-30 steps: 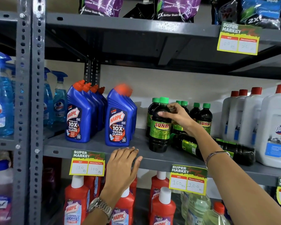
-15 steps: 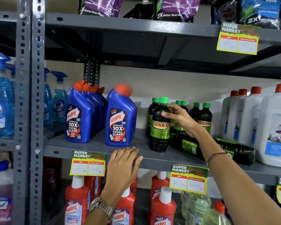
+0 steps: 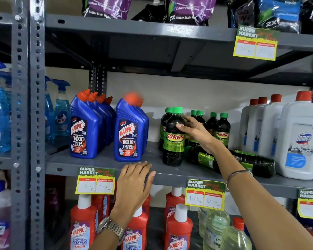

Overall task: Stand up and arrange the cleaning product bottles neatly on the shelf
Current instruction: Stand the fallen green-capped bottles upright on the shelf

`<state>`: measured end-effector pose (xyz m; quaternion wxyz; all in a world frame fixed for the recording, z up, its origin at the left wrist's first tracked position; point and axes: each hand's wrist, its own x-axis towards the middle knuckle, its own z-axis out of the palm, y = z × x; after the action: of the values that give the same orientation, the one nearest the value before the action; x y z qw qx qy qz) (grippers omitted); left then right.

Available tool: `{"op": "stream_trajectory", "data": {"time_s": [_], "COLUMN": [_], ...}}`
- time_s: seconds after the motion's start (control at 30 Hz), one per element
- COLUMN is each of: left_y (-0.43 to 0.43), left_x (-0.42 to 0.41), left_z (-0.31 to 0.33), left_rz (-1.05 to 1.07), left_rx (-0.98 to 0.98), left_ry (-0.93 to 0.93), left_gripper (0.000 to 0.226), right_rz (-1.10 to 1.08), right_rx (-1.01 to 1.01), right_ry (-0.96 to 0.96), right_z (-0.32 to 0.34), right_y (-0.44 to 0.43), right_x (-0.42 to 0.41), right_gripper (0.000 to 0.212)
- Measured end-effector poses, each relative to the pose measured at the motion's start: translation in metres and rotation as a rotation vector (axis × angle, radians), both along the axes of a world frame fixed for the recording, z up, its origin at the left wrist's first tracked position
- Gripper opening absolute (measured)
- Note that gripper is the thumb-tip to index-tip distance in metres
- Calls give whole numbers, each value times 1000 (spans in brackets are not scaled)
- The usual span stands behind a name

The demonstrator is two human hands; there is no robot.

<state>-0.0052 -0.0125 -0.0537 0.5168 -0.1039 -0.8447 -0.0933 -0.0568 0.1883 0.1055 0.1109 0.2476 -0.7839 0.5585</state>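
Observation:
A dark Sunny bottle (image 3: 173,143) with a green cap stands upright at the front of the middle shelf (image 3: 105,161). My right hand (image 3: 197,132) holds its shoulder, thumb on the front and fingers behind. Two more Sunny bottles (image 3: 202,157) lie on their sides to its right, partly hidden by my forearm. Several others (image 3: 222,130) stand upright behind. My left hand (image 3: 134,183) rests flat on the shelf's front edge and holds nothing.
Blue Harpic bottles (image 3: 128,134) stand in two rows to the left. Large white Domex jugs (image 3: 300,141) stand at the right. Red Harpic bottles (image 3: 177,230) fill the shelf below, and pouches (image 3: 186,9) sit above. Price tags (image 3: 95,181) hang from the shelf edges.
The upright Sunny bottle has shifted slightly left under my right hand. My left hand stays on the shelf edge.

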Motion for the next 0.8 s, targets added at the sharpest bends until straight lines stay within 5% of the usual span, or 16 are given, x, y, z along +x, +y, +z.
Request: {"op": "stream_trajectory", "data": {"time_s": [0.13,0.23,0.33,0.6,0.8], "left_y": [8,38,78,100,103], "left_x": [3,7,5,-10,-8], "left_z": [2,6,11,-2,-1], "left_rz": [-18,-134,-223,-102,-87], "left_rx": [41,35,-1,-37,-33], "left_ry": [20,87,82,65,120], "left_gripper": [43,40,43,45,41], "right_rz": [-338,-573,-535,-566,-267], "right_rx": [60,499,801,936,774], "right_ry": [187,125,-18,-40,-200], "right_z": [2,-3,-13,-20,-17], "right_y": [41,87,109,108,106], "right_x": [9,13,9,-10,-7], "right_gripper": [71,72,76,66,49]}}
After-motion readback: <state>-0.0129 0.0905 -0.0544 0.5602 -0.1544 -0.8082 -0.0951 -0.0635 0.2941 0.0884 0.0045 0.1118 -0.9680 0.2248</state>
